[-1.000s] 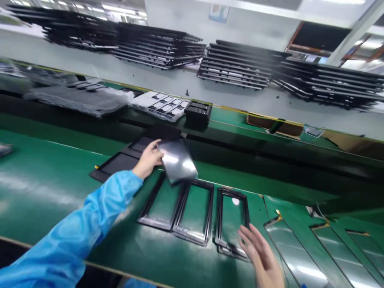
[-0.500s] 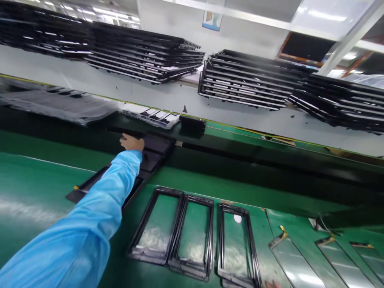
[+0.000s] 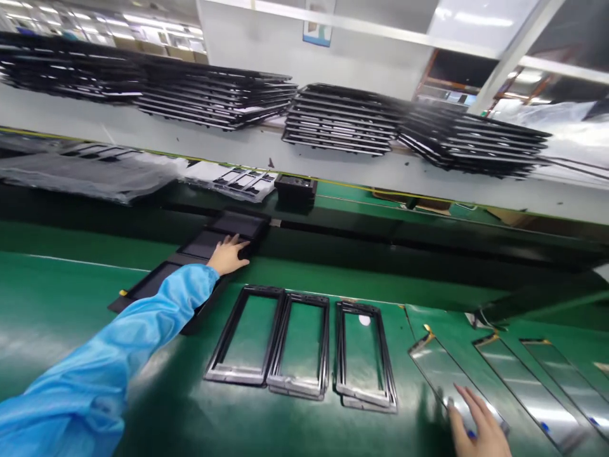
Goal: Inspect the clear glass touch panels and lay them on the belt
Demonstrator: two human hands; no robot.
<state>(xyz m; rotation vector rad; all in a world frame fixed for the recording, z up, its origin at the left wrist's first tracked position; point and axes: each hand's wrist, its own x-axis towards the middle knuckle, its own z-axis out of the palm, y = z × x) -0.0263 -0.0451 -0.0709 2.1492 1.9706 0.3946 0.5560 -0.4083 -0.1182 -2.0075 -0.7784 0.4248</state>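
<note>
My left hand (image 3: 228, 255), in a blue sleeve, rests with fingers spread near the right edge of a long black tray (image 3: 200, 244) that has several dark rectangular recesses. The tray reaches back from the near bench to the dark strip behind. My right hand (image 3: 479, 424) is at the bottom edge, its fingers stretched out over the lower end of a glossy glass panel (image 3: 447, 365) with a yellow tab. Whether its fingertips touch the panel I cannot tell. Between the hands lie stacked black rectangular frames (image 3: 299, 346), in three groups.
More glass panels (image 3: 528, 381) lie to the right. Behind, a raised shelf (image 3: 333, 166) bears tall stacks of black frames (image 3: 342, 120). Under it sit plastic-wrapped sheets (image 3: 90, 174) and a small black box (image 3: 295, 190). The bench (image 3: 371, 431) is green.
My left hand has moved nearer and to the right along the tray, and its fingers have spread. My right hand has come further into view over the glass panel. The view has shifted.
</note>
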